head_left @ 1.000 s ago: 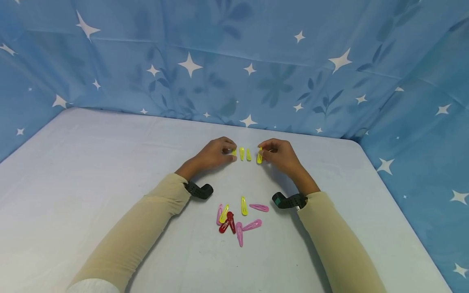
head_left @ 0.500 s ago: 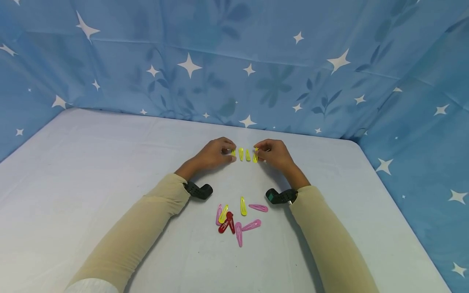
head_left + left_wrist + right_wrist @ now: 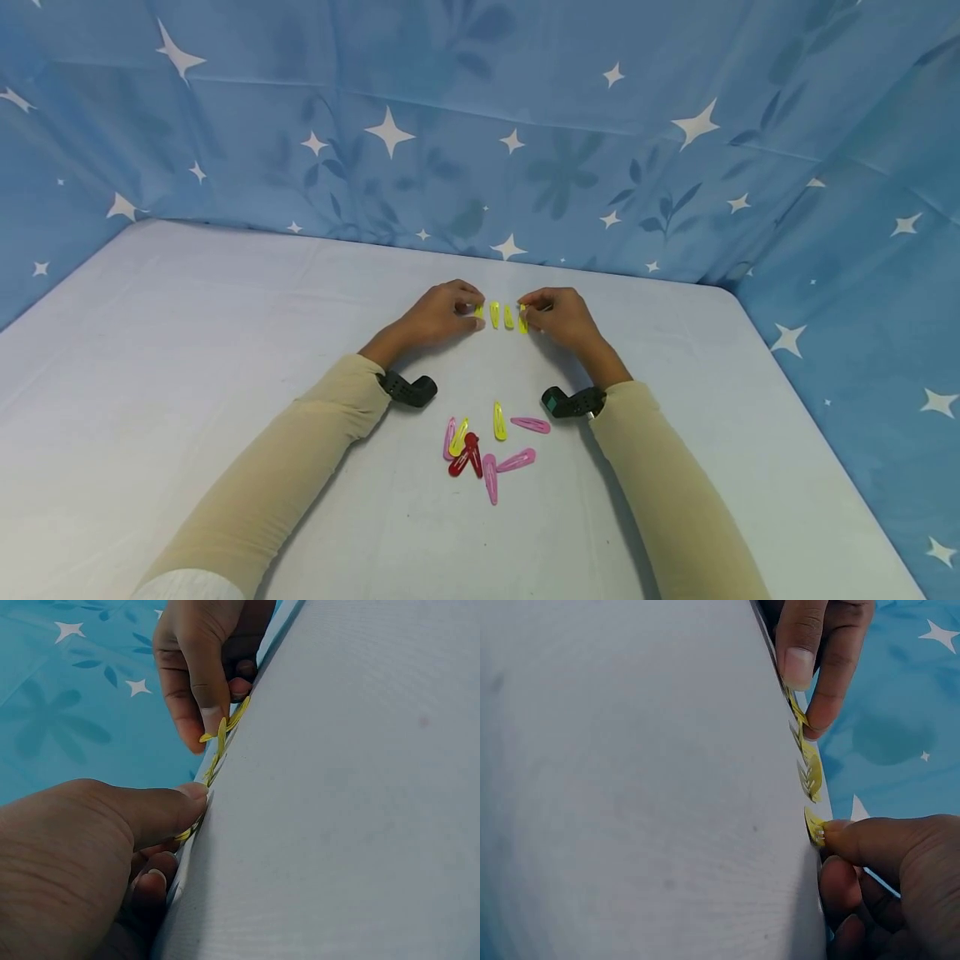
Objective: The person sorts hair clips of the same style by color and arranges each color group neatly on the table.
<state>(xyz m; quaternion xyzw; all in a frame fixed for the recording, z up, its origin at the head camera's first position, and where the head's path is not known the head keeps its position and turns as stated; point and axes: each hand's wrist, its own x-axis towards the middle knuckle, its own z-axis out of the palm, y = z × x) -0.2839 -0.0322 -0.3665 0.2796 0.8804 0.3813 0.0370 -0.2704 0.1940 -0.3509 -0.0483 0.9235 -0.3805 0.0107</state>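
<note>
A short row of yellow snap hair clips lies near the far edge of the white table. My left hand point(image 3: 442, 313) pinches the leftmost hair clip point(image 3: 478, 312) between thumb and fingers, mostly covering it. At the other end of the row, my right hand point(image 3: 561, 317) pinches the rightmost hair clip point(image 3: 523, 320) by its side. Two yellow clips lie untouched between the hands, a left one point(image 3: 494, 315) and a right one point(image 3: 508, 317). In the right wrist view my right thumb point(image 3: 870, 838) presses on the edge of its clip point(image 3: 815, 826).
Closer to me lies a loose group: pink clips point(image 3: 491, 479), crossed red clips point(image 3: 474, 457) and yellow clips point(image 3: 499, 422). A blue starry curtain point(image 3: 450, 167) hangs behind the white table point(image 3: 300, 517). Each wrist wears a dark camera band point(image 3: 408, 389).
My right hand has moved left with its yellow clip, bringing it closer to the row, then nearly stopped. My left hand stays where it was.
</note>
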